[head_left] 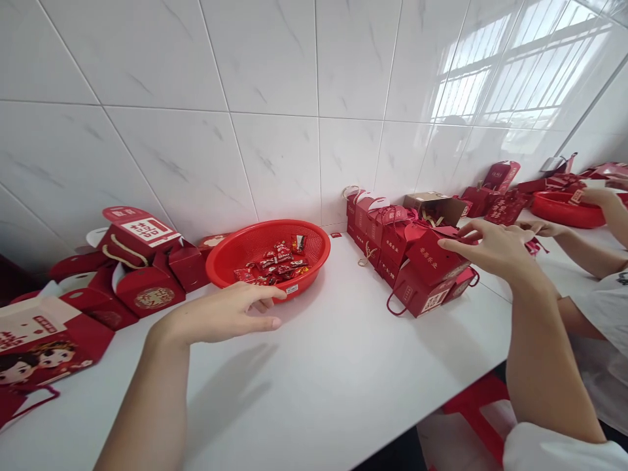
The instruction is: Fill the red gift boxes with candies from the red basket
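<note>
My left hand hovers over the white table, just in front of a red plastic basket. Its thumb is stretched out and its fingers are apart, with nothing in them. Several wrapped candies lie in the basket. On the right, my right hand is at the near end of a group of red gift boxes. Its fingers are spread beside a red box with gold lettering; whether the fingertips touch it I cannot tell. A dark red cord loop hangs from a lower box onto the table.
More red boxes line the wall on the left, some with open flaps. An open brown-lined box stands behind the right group. Farther right, co-workers' hands are near another red basket. A red stool stands below the table's edge.
</note>
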### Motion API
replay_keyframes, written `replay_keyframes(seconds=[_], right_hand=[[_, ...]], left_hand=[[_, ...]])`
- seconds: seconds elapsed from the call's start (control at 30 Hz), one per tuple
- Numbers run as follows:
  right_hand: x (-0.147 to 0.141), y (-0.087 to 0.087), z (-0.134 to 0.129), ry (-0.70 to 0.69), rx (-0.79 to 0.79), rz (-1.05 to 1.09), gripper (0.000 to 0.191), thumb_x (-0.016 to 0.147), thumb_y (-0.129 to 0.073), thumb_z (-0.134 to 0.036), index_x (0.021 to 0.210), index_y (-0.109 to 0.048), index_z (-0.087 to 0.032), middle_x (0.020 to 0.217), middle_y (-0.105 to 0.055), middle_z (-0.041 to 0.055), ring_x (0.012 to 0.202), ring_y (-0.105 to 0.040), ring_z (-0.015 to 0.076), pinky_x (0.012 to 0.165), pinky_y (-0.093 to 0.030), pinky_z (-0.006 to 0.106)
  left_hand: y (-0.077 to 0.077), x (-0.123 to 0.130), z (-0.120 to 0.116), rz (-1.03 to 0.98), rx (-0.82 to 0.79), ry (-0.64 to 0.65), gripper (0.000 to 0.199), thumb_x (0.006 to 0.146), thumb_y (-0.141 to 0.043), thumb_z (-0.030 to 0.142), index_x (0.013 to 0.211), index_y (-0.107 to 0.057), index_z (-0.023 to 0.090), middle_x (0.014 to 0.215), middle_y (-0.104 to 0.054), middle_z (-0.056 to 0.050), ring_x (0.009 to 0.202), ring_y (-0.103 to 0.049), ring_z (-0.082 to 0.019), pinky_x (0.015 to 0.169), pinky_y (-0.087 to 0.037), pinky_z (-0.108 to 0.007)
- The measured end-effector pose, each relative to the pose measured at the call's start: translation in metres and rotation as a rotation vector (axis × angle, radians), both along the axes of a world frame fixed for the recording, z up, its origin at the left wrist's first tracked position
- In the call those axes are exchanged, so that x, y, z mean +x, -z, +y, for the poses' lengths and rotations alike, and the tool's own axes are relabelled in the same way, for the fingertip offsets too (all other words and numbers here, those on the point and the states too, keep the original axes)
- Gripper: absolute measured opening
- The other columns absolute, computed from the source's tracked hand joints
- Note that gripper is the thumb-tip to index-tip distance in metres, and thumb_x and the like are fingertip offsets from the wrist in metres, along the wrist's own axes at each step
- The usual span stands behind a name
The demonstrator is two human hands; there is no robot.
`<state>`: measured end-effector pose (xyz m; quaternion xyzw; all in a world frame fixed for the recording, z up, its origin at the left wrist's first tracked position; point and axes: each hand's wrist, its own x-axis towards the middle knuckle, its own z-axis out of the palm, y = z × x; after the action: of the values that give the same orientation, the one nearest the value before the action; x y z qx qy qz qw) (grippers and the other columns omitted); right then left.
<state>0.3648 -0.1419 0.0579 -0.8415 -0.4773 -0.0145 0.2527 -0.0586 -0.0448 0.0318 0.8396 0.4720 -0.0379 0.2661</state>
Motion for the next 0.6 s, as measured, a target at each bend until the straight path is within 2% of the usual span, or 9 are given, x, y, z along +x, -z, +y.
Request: replay_keyframes(seconds=[0.1, 0.2, 0.4, 0.6], right_hand=[[0.003, 0.0, -0.008, 0.0, -0.01, 0.03, 0.046, 0.078, -0.062, -0.063, 0.1, -0.061, -0.023, 0.108, -0.071, 0.0136, 0.104, -0.06, 0.0321, 0.075, -0.041, 0.037], [0.005, 0.0, -0.008, 0.005, -0.075, 0.033, 0.046, 0.077, -0.062, -0.064, 0.097, -0.06, -0.023, 0.106, -0.071, 0.0116, 0.096, -0.062, 0.0306, 0.071, -0.041, 0.036], [-0.005, 0.012, 0.012, 0.003, -0.108, -0.108, 0.046, 0.074, -0.057, -0.068, 0.086, -0.054, -0.024, 0.092, -0.071, 0.0099, 0.085, -0.064, 0.0314, 0.063, -0.04, 0.034], [-0.015, 0.025, 0.022, -0.003, -0.117, -0.172, 0.048, 0.077, -0.049, -0.07, 0.086, -0.051, -0.023, 0.1, -0.069, 0.0118, 0.09, -0.064, 0.032, 0.061, -0.04, 0.035]], left_hand=[[0.0, 0.001, 0.0, -0.006, 0.006, -0.002, 0.071, 0.081, -0.061, 0.065, 0.143, -0.058, 0.031, 0.145, -0.061, -0.005, 0.129, -0.06, -0.031, 0.099, -0.053, -0.033], [0.001, 0.002, 0.0, -0.003, 0.013, -0.005, 0.072, 0.081, -0.061, 0.065, 0.143, -0.058, 0.03, 0.146, -0.061, -0.006, 0.129, -0.06, -0.032, 0.099, -0.054, -0.034], [0.003, 0.001, 0.001, -0.005, -0.002, -0.005, 0.071, 0.081, -0.06, 0.066, 0.144, -0.057, 0.032, 0.145, -0.06, -0.007, 0.129, -0.06, -0.032, 0.098, -0.053, -0.035], [0.001, 0.001, 0.0, -0.013, -0.005, 0.003, 0.07, 0.082, -0.059, 0.064, 0.143, -0.058, 0.031, 0.143, -0.062, -0.006, 0.128, -0.06, -0.031, 0.1, -0.052, -0.035]])
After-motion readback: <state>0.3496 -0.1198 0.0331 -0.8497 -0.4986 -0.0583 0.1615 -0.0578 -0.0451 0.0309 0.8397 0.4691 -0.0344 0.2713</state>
